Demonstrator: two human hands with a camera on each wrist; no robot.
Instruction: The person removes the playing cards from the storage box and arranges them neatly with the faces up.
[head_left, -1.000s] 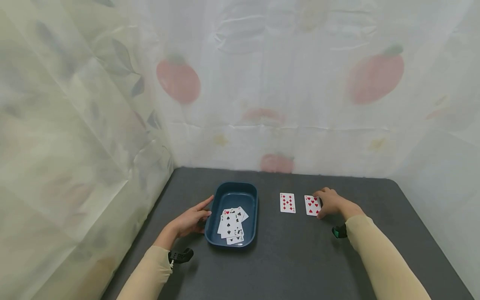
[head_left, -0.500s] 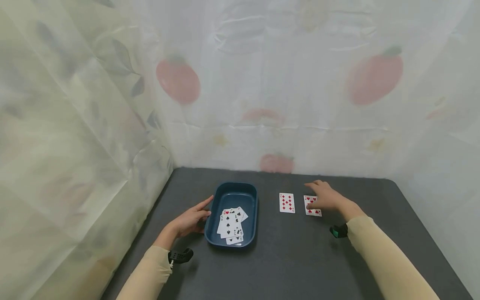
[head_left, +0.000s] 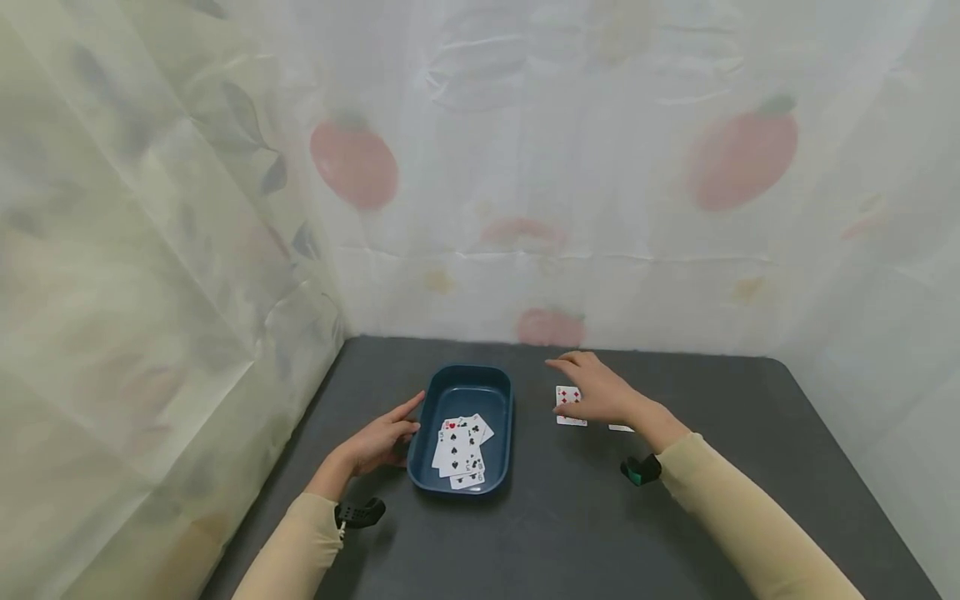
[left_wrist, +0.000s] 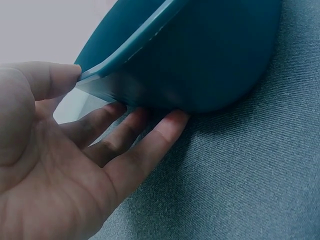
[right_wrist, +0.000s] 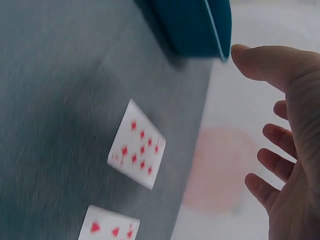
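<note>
My left hand (head_left: 382, 442) rests against the left side of a dark blue tray (head_left: 501, 450). In the left wrist view its thumb touches the rim and its extended fingertips meet the outer wall. Inside the tray lies an overlapping pile of playing cards (head_left: 459, 454), face up, a spade card on top. My right hand (head_left: 600, 393) hovers with spread fingers over a diamond playing card (right_wrist: 137, 145), hiding part of it in the head view; nothing is in its grasp. A heart playing card (right_wrist: 109, 225) lies to the right of it, mostly covered by the hand and wrist.
The dark grey table (head_left: 570, 533) has a rounded far right corner. Behind it hangs a pale curtain (head_left: 637, 292) with fruit prints, and another sheet (head_left: 150, 333) slopes along the left side. Both wrists wear black bands.
My right hand has left the heart card, lifted and moved left until it is over the diamond card. The left hand and the tray hold their places.
</note>
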